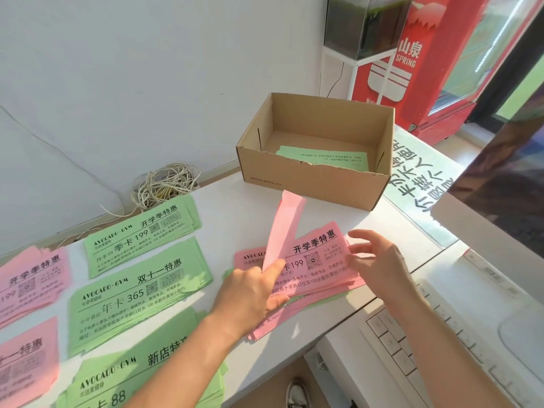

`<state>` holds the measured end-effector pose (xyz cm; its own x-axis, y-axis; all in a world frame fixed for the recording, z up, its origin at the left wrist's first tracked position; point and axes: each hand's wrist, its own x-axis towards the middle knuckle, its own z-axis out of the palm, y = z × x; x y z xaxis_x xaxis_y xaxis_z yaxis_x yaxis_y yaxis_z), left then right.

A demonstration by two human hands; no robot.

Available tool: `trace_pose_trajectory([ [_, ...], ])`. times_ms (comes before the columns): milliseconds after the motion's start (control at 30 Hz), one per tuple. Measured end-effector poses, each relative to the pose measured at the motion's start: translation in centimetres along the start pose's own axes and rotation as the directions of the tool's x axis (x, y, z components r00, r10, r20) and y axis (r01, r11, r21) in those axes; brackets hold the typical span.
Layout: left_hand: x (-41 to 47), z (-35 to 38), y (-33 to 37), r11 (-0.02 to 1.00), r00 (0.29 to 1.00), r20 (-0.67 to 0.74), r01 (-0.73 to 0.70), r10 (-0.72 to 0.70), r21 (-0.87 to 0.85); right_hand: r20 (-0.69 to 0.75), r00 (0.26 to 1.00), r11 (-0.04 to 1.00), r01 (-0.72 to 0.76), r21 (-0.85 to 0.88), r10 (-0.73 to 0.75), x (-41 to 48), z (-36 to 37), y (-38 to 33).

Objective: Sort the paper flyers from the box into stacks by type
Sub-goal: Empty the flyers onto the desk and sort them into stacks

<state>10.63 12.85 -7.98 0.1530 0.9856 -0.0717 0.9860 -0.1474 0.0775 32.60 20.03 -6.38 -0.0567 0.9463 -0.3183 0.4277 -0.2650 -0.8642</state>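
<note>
Near the middle of the white table (pixel 235 207), head view only: mid-sort, lifting a single pink flyer (pixel 284 231) off the unsorted pile (pixel 318 269) just in front of the cardboard box (pixel 312 184). Pinching its lower end with the left hand (pixel 250 293), thumb against forefinger, so that the sheet stands almost upright with a slight curl. Keeping the right hand (pixel 379 260) at the pile's right edge, fingers apart and lightly bent, gripping nothing; cannot tell whether the fingertips touch paper. Judged well along but unfinished: one green flyer (pixel 323 157) lying flat in the box, plus this pile, pink on top with green edges peeking from under it. Next move, probably: turn the lifted sheet enough to read its headline, since its print cannot be read from this angle, then carry it left to the matching pink stack (pixel 29 278) at the far left or to the second pink stack (pixel 26 357) nearer, and lay it square. Sorted already, between pile and pink stacks: three green stacks, far (pixel 141 234), middle (pixel 132 293) and near (pixel 141 375), each under a different headline. Thin, matt, long rectangular paper, floppy and likely to cling or slide in twos; stack edges ragged and fanned. Stiff corrugated box, lidless, near rim torn.
</note>
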Motion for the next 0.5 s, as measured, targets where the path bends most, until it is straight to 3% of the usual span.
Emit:
trace_pose_trajectory([
  [67,-0.1,0.2,-0.5,0.997,0.998,-0.058,-0.035,0.031,-0.075,0.015,0.999,0.989,-0.050,0.138,0.048,0.2,-0.1,-0.1],
  [200,-0.1,0.8,-1.1,0.977,0.988,-0.153,-0.033,0.001,-0.209,-0.007,0.997,0.982,-0.078,0.170,0.081,0.5,-0.2,0.2],
  [367,0.1,0.4,-1.6,0.867,0.956,-0.118,0.186,-0.267,-0.462,-0.004,1.000,0.999,-0.021,0.032,0.021,0.6,-0.2,0.4],
  [500,0.1,0.1,-1.8,0.792,0.932,-0.083,0.251,-0.353,-0.556,-0.062,0.998,0.998,0.027,-0.065,-0.031,0.6,0.2,0.5],
])
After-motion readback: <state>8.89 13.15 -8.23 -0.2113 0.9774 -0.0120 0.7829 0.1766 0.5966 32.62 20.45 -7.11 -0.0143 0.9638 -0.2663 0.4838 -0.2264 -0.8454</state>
